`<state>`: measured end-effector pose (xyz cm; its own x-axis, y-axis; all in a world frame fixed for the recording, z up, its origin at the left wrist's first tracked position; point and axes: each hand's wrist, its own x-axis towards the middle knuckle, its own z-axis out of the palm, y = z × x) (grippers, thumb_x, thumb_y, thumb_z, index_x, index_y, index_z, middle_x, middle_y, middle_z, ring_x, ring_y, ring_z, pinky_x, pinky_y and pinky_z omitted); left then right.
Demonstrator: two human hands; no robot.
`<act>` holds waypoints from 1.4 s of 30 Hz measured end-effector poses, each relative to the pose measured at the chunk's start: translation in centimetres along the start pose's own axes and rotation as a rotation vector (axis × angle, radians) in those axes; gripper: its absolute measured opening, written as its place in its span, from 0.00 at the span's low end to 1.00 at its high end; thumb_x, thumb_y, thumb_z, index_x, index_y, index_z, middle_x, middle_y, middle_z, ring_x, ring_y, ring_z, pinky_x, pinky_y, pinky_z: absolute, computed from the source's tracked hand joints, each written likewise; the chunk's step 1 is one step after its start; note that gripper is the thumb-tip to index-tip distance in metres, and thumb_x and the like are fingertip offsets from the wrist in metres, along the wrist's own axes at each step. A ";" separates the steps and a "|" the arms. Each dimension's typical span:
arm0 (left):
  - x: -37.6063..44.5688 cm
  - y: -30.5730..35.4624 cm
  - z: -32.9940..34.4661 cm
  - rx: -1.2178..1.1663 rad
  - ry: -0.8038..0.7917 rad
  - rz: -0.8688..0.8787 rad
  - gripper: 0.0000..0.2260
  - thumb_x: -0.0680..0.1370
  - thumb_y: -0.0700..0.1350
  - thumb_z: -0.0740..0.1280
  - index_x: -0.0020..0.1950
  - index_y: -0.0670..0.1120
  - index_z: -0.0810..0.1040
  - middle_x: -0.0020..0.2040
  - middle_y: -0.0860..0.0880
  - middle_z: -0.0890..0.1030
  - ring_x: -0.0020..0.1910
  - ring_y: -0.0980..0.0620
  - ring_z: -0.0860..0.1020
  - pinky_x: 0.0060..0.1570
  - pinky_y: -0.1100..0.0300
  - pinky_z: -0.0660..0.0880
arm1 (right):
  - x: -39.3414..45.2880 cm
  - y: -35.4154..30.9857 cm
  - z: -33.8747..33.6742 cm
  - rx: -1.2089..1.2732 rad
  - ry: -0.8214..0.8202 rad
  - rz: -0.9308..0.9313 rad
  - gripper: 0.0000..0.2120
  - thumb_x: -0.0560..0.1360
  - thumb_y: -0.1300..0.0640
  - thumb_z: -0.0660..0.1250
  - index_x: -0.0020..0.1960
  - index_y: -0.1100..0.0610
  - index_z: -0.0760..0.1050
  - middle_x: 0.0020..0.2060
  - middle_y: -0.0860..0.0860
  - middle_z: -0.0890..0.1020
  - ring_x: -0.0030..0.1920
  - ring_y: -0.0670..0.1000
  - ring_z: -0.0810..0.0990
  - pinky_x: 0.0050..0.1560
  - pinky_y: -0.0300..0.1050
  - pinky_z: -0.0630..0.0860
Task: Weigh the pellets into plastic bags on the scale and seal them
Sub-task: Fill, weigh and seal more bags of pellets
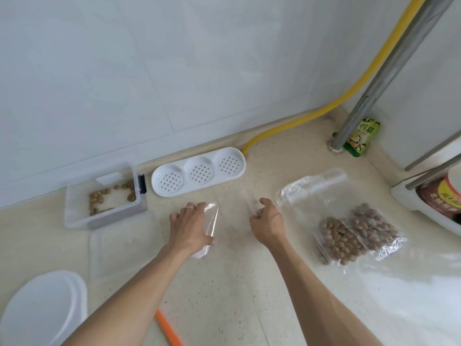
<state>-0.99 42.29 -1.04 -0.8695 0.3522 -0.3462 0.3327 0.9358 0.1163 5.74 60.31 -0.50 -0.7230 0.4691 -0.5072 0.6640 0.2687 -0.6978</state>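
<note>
Both hands on tabletop [224,283]: left hand [190,227] & right hand [267,221] fingers pinch empty bag [212,221]. 2 filled bags [349,236] done; pellets [109,196] left in tub.

Left hand [192,227] and right hand [268,222] on an empty clear bag [212,221], filled bags [349,236] alongside.

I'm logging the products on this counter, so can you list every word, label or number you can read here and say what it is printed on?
"鸡精": large characters on the green and yellow packet standing in the corner behind the metal pipe.
Smaller print and the logo at the top of that packet: too small to read.
Yellow and brown label on the jar at the right edge: characters are there, too blurred and cut off to read.
Nothing else readable.
</note>
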 end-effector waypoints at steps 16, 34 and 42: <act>-8.1 -14.8 -8.7 -0.755 0.291 -0.023 0.10 0.68 0.44 0.77 0.45 0.51 0.79 0.40 0.53 0.80 0.39 0.56 0.79 0.38 0.60 0.77 | -10.4 -6.8 7.4 0.383 0.106 -0.088 0.05 0.76 0.59 0.66 0.46 0.60 0.80 0.38 0.53 0.81 0.34 0.49 0.76 0.37 0.42 0.76; -16.8 -38.5 -2.1 -0.610 0.219 -0.164 0.13 0.74 0.39 0.67 0.59 0.47 0.76 0.59 0.46 0.73 0.47 0.50 0.76 0.50 0.60 0.71 | -20.8 -9.7 28.5 -0.038 -0.096 -0.011 0.11 0.75 0.56 0.71 0.37 0.57 0.73 0.33 0.53 0.81 0.32 0.49 0.77 0.38 0.46 0.77; -18.0 -38.4 -1.0 -0.470 0.267 -0.162 0.20 0.75 0.42 0.66 0.67 0.43 0.72 0.65 0.42 0.72 0.65 0.41 0.68 0.59 0.51 0.71 | -21.8 -9.3 29.7 -0.051 -0.035 0.028 0.17 0.76 0.49 0.68 0.59 0.58 0.75 0.46 0.55 0.84 0.47 0.55 0.82 0.53 0.55 0.80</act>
<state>1.55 0.00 1.62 -0.9784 0.1377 -0.1541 0.0420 0.8625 0.5042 9.64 22.54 2.06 -0.7097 0.4477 -0.5439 0.6921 0.2989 -0.6570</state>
